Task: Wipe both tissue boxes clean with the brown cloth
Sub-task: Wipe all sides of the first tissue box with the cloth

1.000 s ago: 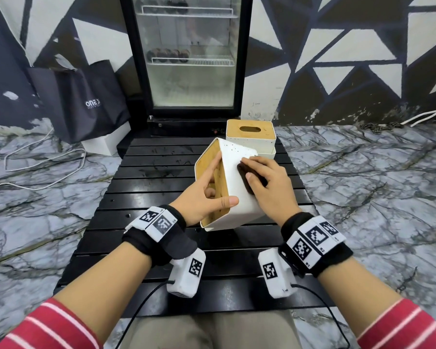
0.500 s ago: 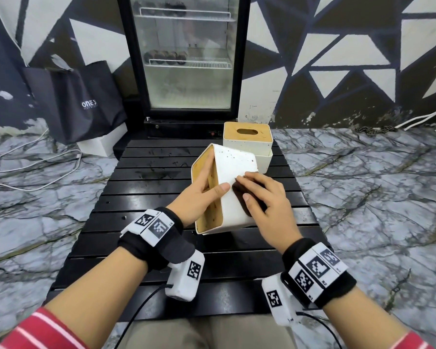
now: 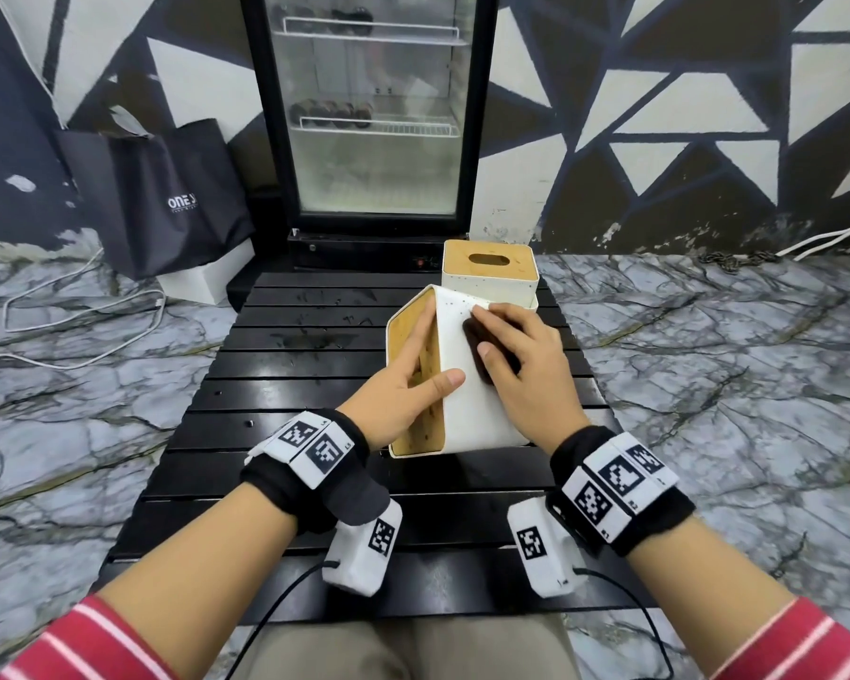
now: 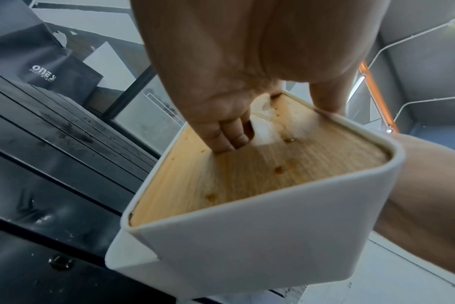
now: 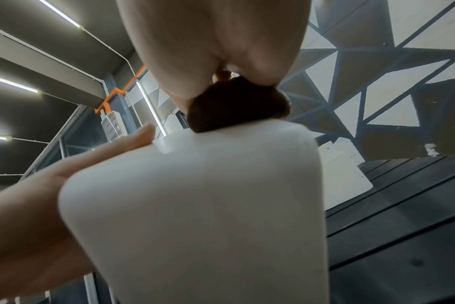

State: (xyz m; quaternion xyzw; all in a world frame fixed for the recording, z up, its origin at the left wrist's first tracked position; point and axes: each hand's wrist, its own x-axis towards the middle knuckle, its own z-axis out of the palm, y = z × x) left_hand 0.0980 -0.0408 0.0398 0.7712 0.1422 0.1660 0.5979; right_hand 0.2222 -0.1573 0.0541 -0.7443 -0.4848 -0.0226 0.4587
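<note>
A white tissue box lies tipped on the black slatted table, its wooden lid facing left. My left hand grips it: the fingers curl into the lid's slot and the thumb lies across the white upper face. My right hand holds the bunched brown cloth and presses it on that white face, near the far end. Small dark specks dot the face beyond the cloth. The second tissue box stands upright just behind, touching or nearly touching the tipped one. From the right wrist, the cloth sits on the box.
A glass-door fridge stands behind the table. A black bag leans on a white box at the back left. White cables run over the marble floor. Smudges mark the table's left slats.
My right hand slid the cloth down the white face toward me, then back up toward the far end. The left hand kept its grip on the tipped box.
</note>
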